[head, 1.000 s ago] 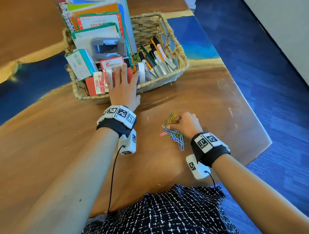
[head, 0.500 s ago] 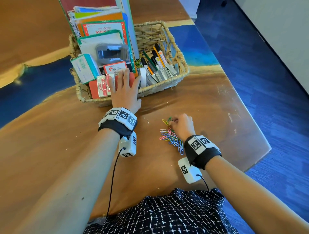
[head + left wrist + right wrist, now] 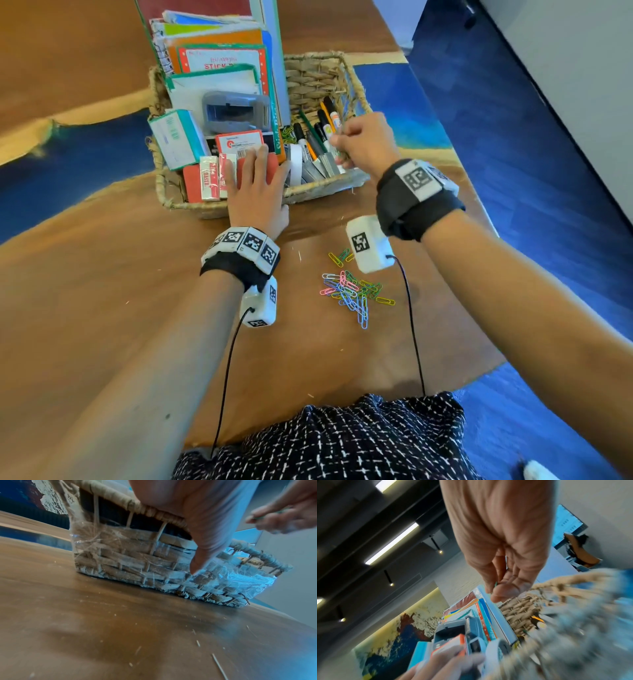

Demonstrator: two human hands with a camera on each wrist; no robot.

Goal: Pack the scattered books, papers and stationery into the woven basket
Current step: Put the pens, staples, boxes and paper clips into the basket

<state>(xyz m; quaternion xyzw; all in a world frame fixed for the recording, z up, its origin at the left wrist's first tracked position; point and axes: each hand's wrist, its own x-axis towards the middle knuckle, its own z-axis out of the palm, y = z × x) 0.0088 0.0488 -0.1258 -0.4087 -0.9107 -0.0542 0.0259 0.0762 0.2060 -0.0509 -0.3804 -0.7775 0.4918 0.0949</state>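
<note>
The woven basket [image 3: 325,78] stands on the wooden table, packed with books and stationery. My left hand [image 3: 253,171] lies flat over its front rim, fingers straight on the red boxes [image 3: 193,181]. In the left wrist view its thumb [image 3: 200,561] hangs down the basket wall [image 3: 128,561]. My right hand [image 3: 342,144] is raised over the basket's right part, above the markers [image 3: 318,133]. It pinches a few paper clips, and a green one [image 3: 495,584] shows between thumb and finger. A pile of coloured paper clips [image 3: 356,291] lies on the table near me.
Upright books and folders [image 3: 219,58] fill the basket's left back. A grey stapler [image 3: 236,111], a teal box [image 3: 176,138] and a white tape roll [image 3: 294,164] sit in front of them. The table's edge [image 3: 479,212] runs close on the right, with blue floor beyond.
My right hand has left the clip pile on the table and risen to above the basket, pinching some clips. The left hand has stayed on the basket's front rim.
</note>
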